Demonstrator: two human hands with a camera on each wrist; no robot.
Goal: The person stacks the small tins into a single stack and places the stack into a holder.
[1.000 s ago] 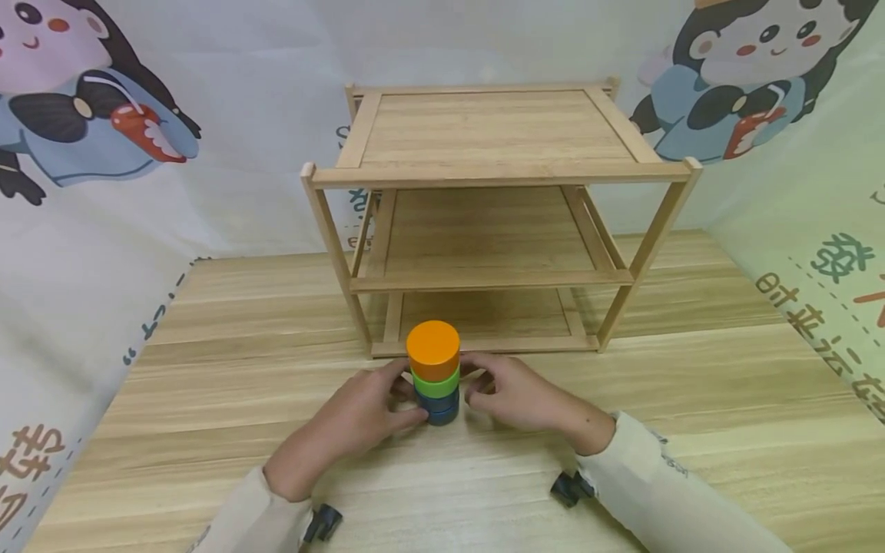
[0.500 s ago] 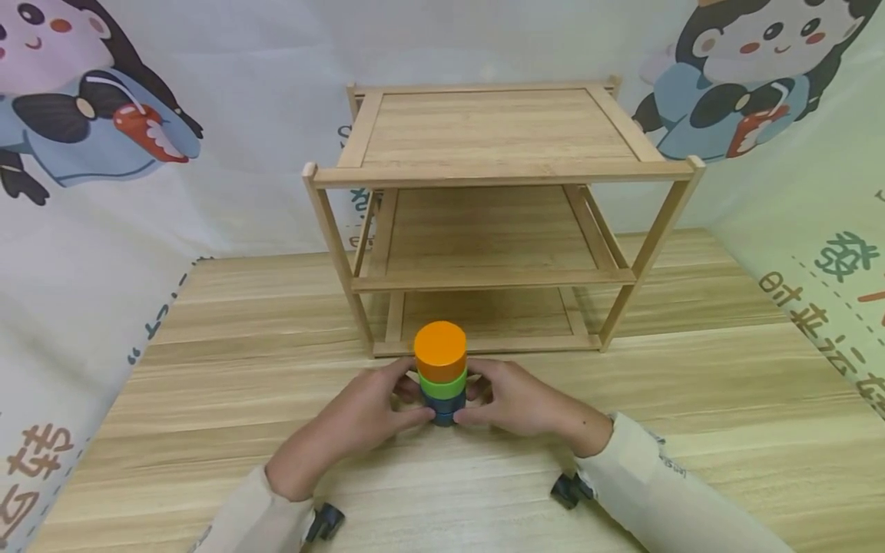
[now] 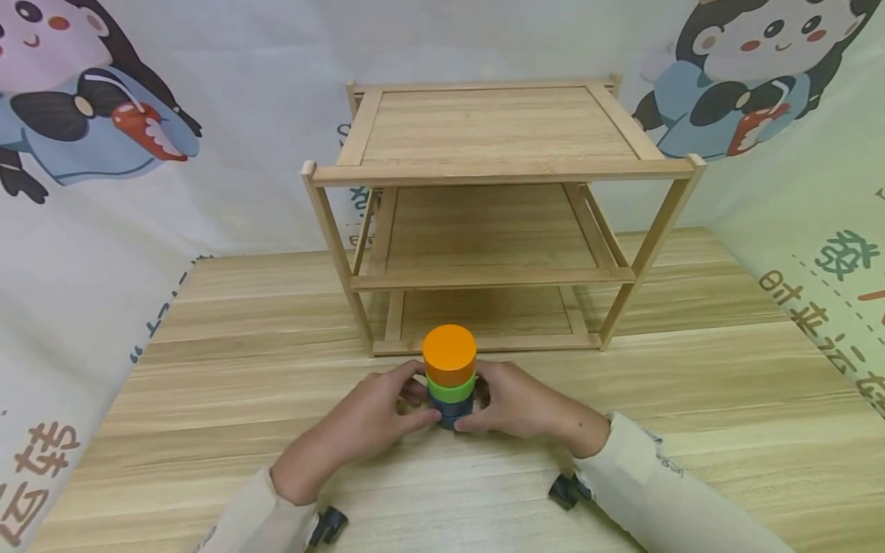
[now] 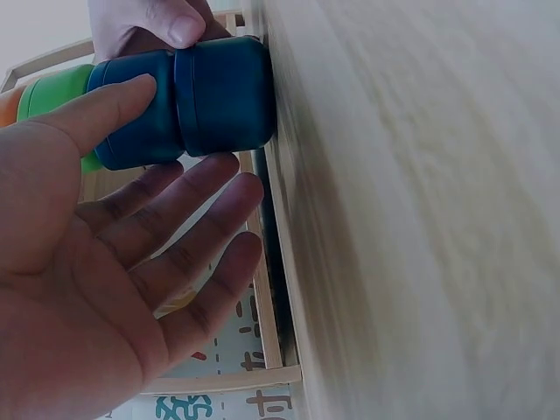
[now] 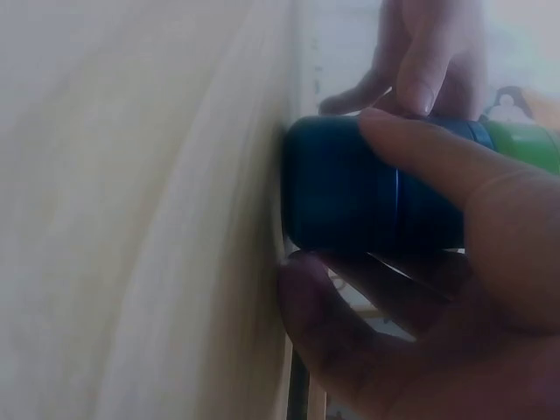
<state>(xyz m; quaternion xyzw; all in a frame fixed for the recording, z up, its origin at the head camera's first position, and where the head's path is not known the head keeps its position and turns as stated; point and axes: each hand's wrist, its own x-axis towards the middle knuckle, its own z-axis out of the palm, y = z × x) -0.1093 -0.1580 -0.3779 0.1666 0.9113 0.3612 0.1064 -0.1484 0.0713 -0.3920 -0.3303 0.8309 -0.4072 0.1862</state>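
An upright stack of round cup-like pieces (image 3: 450, 376) stands on the table in front of the shelf, orange on top, then green (image 4: 54, 92), then dark blue ones (image 4: 223, 96) at the bottom. My left hand (image 3: 366, 411) holds it from the left, thumb against the upper blue piece and fingers curved round the far side. From the right, my right hand (image 3: 522, 399) grips the blue part, its thumb (image 5: 420, 144) lying across the near side. Both wrist views show the lowest piece right at the tabletop; whether it touches is hard to tell.
Just behind the stack is a three-tier wooden shelf (image 3: 505, 173), its bottom rail close to my fingers. The wood-grain table (image 3: 228, 346) extends to both sides. Printed cloth walls (image 3: 270, 138) enclose the back and sides.
The stack has shifted to the right, and my left hand has moved with it. My right hand, slightly apart from the stack at first, has come onto it.
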